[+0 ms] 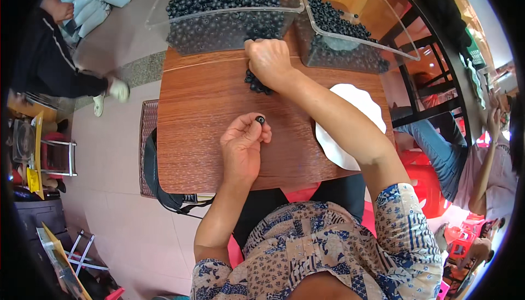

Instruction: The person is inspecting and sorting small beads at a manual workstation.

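Observation:
Between thumb and fingers, my left hand [243,141] pinches a small black round piece with a hole in it [260,119], above the middle of the brown wooden table [191,109]. My right hand [269,62] reaches to the table's far edge, back upward and fingers curled down out of sight; what it holds, if anything, is hidden. A small heap of similar black pieces [256,84] lies on the wood just below that hand. Right beyond it stands a clear plastic bin [229,32] full of such pieces. My right forearm crosses over a white scalloped plate or tray [358,100].
A second clear bin [377,48], part filled with black pieces, stands at the back right. A dark bag [150,160] hangs by the table's left side. One person [60,59] is at the far left, another [481,169] sits at the right near red stools [421,185].

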The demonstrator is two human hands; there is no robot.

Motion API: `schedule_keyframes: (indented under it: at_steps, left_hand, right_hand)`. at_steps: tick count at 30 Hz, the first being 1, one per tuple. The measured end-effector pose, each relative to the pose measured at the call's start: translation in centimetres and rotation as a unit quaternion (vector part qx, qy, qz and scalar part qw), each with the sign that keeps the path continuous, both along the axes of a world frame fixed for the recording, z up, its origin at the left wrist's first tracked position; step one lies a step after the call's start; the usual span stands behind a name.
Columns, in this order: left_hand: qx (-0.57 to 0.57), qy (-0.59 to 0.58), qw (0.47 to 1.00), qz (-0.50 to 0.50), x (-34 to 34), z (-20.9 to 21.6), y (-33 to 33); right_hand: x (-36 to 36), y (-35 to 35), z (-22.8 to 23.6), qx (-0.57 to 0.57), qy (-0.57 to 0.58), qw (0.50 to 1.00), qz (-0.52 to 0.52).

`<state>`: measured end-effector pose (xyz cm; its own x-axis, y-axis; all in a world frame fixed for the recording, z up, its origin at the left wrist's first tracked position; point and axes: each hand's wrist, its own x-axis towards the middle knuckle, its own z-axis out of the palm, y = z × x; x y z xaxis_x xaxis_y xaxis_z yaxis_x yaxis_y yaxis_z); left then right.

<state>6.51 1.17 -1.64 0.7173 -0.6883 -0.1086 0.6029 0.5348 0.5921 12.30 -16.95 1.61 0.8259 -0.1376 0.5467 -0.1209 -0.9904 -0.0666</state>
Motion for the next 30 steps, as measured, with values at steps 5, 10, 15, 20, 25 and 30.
schedule_keyframes:
  at_steps: [5, 10, 15, 20, 25, 30]
  left_hand:
    - [-0.006, -0.001, 1.0, -0.007, -0.3, -0.3, 0.3]
    - [-0.01, 0.008, 1.0, -0.005, -0.1, -0.2, 0.3]
    - [-0.001, 0.001, 1.0, -0.002, -0.2, -0.2, 0.3]
    - [-0.012, 0.007, 1.0, -0.004, -0.2, -0.2, 0.2]
    - [-0.002, 0.012, 1.0, -0.008, 0.1, -0.3, 0.3]
    - [0.001, -0.001, 1.0, -0.022, -0.5, -0.2, 0.1]
  right_hand:
    - [2.3, 1.1, 0.2, -0.062, 0.11, 0.991, -0.051]
    - [3.7, 1.9, 0.2, -0.051, 0.187, 0.977, -0.094]
    - [3.5, 2.5, 0.5, -0.053, 0.183, 0.978, -0.082]
    - [1.4, 2.7, 0.5, -0.07, 0.04, 0.997, -0.019]
    - [-5.0, 2.6, 2.9, 0.148, 0.004, 0.986, 0.081]
    - [-11.7, 2.4, 3.3, 0.549, 0.043, 0.826, 0.122]
